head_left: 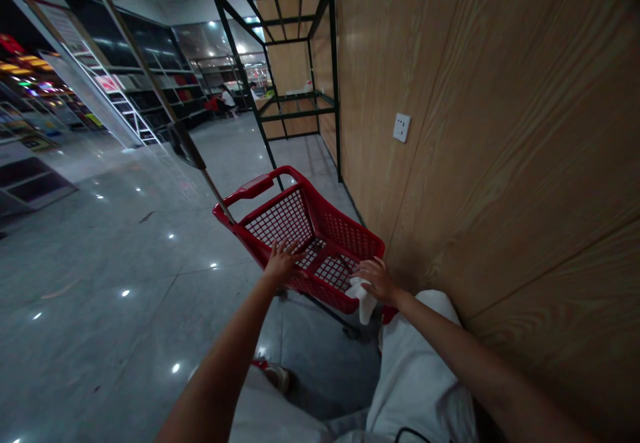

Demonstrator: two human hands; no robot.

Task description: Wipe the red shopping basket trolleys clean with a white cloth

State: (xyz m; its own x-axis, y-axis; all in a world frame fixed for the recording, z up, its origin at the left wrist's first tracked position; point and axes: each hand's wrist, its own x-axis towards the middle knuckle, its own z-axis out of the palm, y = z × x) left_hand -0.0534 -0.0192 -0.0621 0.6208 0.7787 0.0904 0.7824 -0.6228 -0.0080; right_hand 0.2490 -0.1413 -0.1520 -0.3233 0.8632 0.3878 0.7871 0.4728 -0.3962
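Note:
A red plastic shopping cart (pixel 345 219) with a mesh basket stands in front of me, close beside the wood-panelled wall. My left hand (pixel 284 261) is at the cart's near side rim, its fingers spread and reaching over the basket; whether it rests on the rim I cannot tell. At the cart's end on the right, my right hand (pixel 375 279) is closed on a white cloth (pixel 365 301), which hangs down over the rim. Part of the cloth is hidden under the fingers. A pole (pixel 187 149) with a dark sleeve rises from the cart's handle corner.
A dark metal frame rack (pixel 337 96) stands against the wood wall (pixel 480 129) behind the cart. The wall has a white socket (pixel 401 127). Shelves (pixel 175 93) and a white ladder (pixel 123 99) are farther left. People sit in the background. Grey tiled floor (pixel 150 263) spreads leftward.

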